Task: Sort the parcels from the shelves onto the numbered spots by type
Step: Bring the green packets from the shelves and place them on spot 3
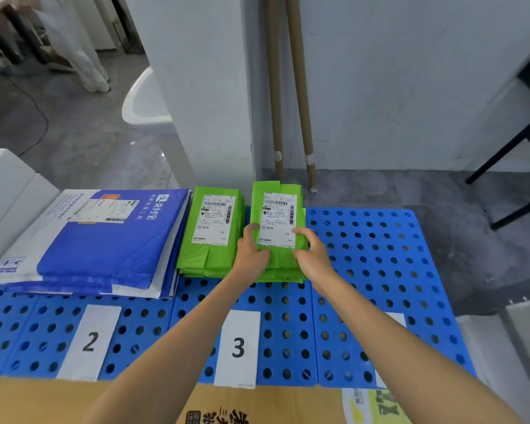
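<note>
Blue perforated panels (pixel 380 255) carry parcels; behind label 3 (pixel 238 347), left hand (pixel 251 255) and right hand (pixel 311 255) grasp the green parcel (pixel 277 191).

Ahead of you: pallet board (pixel 380 255), bright blue, dotted all over with dark round holes. Near edge: white card 2 (pixel 89 341) and white card 3 (pixel 238 347), black numerals. Far left: blue-and-white parcel (pixel 104 246), deep blue, white lettering. Centre: left green parcel (pixel 210 240) and right green parcel (pixel 277 215), both lime, white labels, black barcodes. Far: brown tubes (pixel 300 87); mottled grey floor (pixel 441 191).
</note>
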